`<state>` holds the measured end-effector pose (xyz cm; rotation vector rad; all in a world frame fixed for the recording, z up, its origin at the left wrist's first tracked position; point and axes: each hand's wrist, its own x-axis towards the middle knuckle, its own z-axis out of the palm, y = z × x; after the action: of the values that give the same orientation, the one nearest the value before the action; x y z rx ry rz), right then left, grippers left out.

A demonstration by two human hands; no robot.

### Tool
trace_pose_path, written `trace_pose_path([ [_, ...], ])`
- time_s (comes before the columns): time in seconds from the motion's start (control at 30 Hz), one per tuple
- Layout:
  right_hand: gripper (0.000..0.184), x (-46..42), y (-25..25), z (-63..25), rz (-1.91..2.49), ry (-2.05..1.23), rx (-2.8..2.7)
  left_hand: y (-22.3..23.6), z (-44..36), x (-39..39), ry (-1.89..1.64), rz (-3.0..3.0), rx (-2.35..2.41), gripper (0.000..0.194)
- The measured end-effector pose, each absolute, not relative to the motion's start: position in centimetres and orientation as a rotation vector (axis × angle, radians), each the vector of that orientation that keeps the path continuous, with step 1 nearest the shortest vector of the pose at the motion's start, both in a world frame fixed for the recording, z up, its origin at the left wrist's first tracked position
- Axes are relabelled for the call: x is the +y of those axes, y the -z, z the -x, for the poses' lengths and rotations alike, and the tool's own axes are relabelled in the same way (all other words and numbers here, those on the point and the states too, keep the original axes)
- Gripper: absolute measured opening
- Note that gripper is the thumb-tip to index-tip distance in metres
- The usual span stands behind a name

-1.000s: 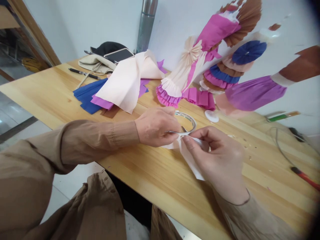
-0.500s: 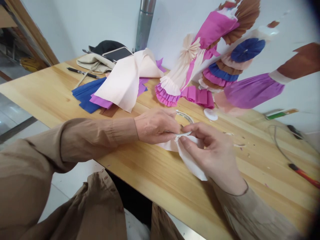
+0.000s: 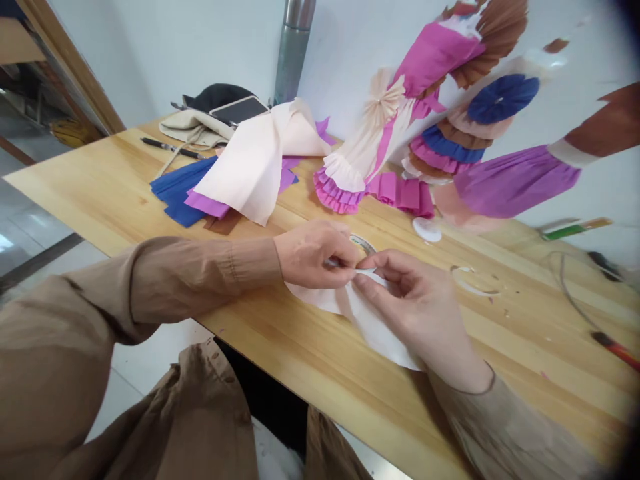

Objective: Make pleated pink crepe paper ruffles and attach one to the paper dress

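Note:
A thin white sheet (image 3: 383, 328), crepe paper by its look, hangs from my fingers over the table and spreads to both sides. My left hand (image 3: 317, 255) is closed in a pinch at its top edge. Beside it, almost fingertip to fingertip, my right hand (image 3: 423, 307) pinches the same edge between thumb and forefinger. A narrow pale strip shows along that edge; I cannot tell whether it is tape or a fold. Just behind my fingers lies a roll of tape (image 3: 369, 245), partly hidden by them.
Crepe paper sheets (image 3: 240, 173) lie at the back left near a pen (image 3: 173, 148) and a phone (image 3: 239, 111). Bottles dressed in ruffled paper (image 3: 350, 160) stand along the wall. A white disc (image 3: 427, 230), a thin ring (image 3: 475, 280) and a red-handled tool (image 3: 617, 350) lie rightward.
The white sheet has opened out wider below my hands, showing more on the left. My fingertips have shifted slightly along its edge, and the view has moved a little.

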<state>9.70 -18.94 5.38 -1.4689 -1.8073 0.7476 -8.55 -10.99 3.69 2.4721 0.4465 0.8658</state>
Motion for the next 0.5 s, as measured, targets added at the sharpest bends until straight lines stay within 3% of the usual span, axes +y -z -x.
trace_pose_path([
  [0.3, 0.058, -19.31, -6.14, -9.74, 1.551, -0.380, -2.051, -3.78, 8.63, -10.76, -0.947, -2.820, 0.420, 0.030],
  [0.5, 0.084, -19.20, -5.78, -10.11, 1.444, -0.697, -2.045, -4.43, 8.51, -11.27, -0.709, -2.978, 0.571, 0.030],
])
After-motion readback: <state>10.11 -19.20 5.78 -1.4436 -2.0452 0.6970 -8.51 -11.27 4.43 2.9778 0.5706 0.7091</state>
